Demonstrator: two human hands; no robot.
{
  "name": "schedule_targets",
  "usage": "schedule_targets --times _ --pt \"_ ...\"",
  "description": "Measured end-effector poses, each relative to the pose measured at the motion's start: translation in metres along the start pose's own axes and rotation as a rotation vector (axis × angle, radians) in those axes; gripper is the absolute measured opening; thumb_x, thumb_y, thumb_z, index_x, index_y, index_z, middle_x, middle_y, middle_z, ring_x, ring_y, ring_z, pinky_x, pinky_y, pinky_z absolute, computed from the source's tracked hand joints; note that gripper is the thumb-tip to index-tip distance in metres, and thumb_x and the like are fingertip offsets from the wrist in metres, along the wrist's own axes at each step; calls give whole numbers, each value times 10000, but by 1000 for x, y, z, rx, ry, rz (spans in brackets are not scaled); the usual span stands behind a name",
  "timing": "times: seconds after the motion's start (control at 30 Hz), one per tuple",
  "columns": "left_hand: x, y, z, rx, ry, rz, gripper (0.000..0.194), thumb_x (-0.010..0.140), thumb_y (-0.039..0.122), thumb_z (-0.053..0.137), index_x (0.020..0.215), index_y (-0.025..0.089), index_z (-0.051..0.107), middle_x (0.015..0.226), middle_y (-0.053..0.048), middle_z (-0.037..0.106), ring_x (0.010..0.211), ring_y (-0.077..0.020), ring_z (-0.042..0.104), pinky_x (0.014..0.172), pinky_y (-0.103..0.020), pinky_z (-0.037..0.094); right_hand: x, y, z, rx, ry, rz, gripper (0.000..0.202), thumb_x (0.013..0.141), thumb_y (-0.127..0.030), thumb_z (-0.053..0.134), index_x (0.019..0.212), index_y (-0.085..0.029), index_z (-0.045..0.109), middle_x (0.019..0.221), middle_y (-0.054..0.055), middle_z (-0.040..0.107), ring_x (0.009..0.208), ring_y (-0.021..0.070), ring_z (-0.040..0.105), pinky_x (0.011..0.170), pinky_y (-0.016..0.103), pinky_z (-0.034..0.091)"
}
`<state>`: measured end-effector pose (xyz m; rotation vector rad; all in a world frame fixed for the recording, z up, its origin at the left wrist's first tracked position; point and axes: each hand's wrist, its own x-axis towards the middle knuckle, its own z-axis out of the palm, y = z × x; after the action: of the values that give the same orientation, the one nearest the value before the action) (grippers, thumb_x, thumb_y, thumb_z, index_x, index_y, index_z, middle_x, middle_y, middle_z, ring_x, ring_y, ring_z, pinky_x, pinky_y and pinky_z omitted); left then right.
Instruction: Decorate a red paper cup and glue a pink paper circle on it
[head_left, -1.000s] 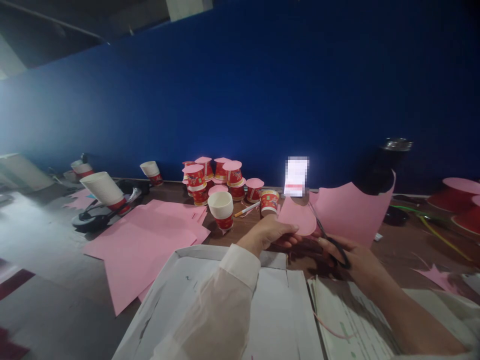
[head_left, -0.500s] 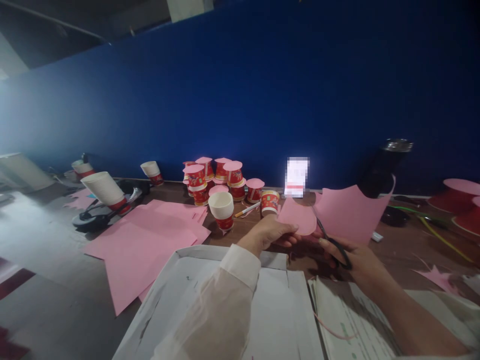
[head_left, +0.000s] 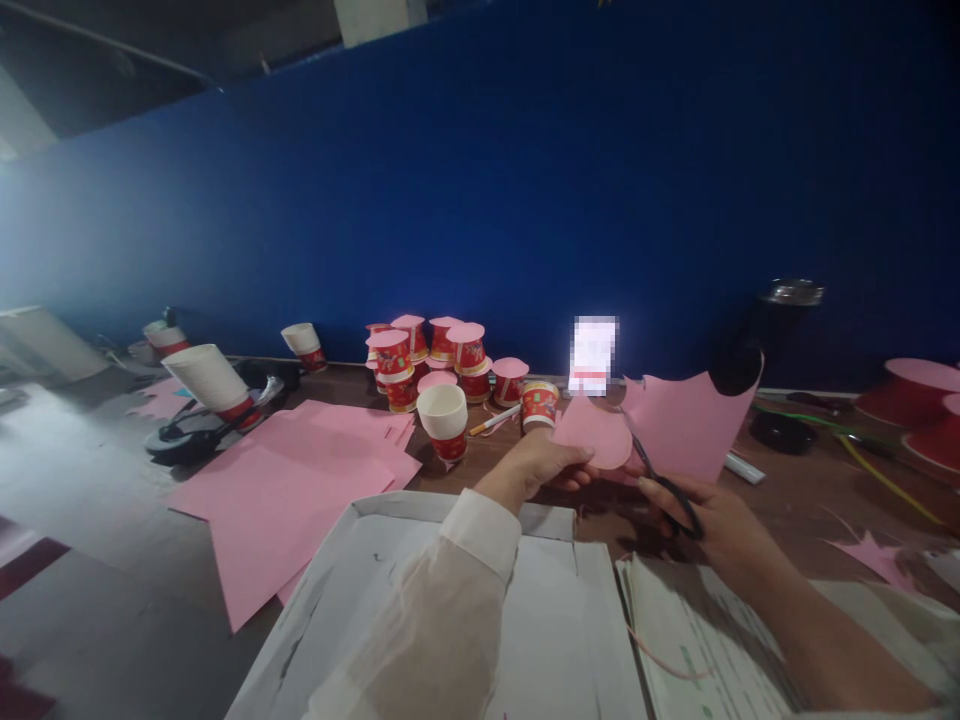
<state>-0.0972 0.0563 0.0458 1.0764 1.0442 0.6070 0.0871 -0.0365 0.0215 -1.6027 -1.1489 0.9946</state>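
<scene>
Between the thumb and fingers of my left hand (head_left: 544,465) is pink paper (head_left: 598,432) with a rounded near edge. The larger part of the sheet (head_left: 679,425) spreads to the right, its outer edges cut in curves and points. My right hand (head_left: 697,510) is closed on black-handled scissors (head_left: 651,470), whose blades lie at the paper's edge beside the rounded part. A red cup (head_left: 540,402) stands just behind my left hand. Whether the blades are apart is hard to tell.
Stacked red cups with pink discs (head_left: 427,350) stand at the back. Pink sheets (head_left: 315,480) lie left, near a cup stack (head_left: 442,420). A white box (head_left: 555,600) and papers (head_left: 697,630) lie in front. A dark bottle (head_left: 780,320) stands back right.
The larger part of the pink sheet has shifted left, showing more of a white object on the table at its right. Both hands have barely moved.
</scene>
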Motion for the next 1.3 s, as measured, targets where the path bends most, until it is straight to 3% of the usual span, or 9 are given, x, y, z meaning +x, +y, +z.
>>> schedule_targets --times 0.17,0.33,0.57,0.67,0.87,1.07,1.3 --pt "3 -3 -1 -2 8 31 107 890 115 672 784 98 681 649 -21 700 510 -68 601 480 -157 470 -1 -5 -1 -11 16 18 481 698 -658 736 809 -190 753 511 -16 523 460 127 458 427 270 391" --pt "2 -2 -2 0 34 50 82 876 126 694 804 92 676 655 -24 700 516 -74 603 492 -172 464 4 -3 -5 -27 -34 35 482 706 -661 726 800 -189 762 524 -3 537 465 141 486 431 282 425" --pt "-2 2 -1 31 56 73 169 889 117 669 722 99 661 632 -15 679 514 -63 571 480 -170 444 -5 -8 2 -8 50 14 557 743 -612 701 1044 -152 791 521 -22 515 469 136 465 445 284 446" --pt "-3 3 -1 50 70 79 207 890 126 668 684 106 657 619 -14 667 509 -55 546 469 -157 425 -6 -9 2 -33 47 -21 569 749 -614 688 1043 -138 791 522 -19 514 479 137 457 435 275 411" --pt "-1 1 -2 54 106 113 193 796 221 791 695 124 659 654 -20 678 526 -60 527 470 -158 395 -3 -8 0 -45 56 -19 475 732 -637 705 833 -179 775 521 -7 527 481 132 474 433 262 414" --pt "2 0 -3 32 131 119 210 789 238 797 695 132 641 661 -20 670 528 -62 505 471 -168 369 1 -5 -1 -17 27 46 567 685 -619 747 996 -147 788 503 -16 531 462 124 458 412 254 376" --pt "7 -6 -2 -47 135 130 223 791 242 795 697 140 620 613 10 612 528 -64 489 462 -174 351 -4 -6 0 37 31 21 623 735 -606 741 1127 -122 773 531 -21 524 489 113 432 446 251 336"
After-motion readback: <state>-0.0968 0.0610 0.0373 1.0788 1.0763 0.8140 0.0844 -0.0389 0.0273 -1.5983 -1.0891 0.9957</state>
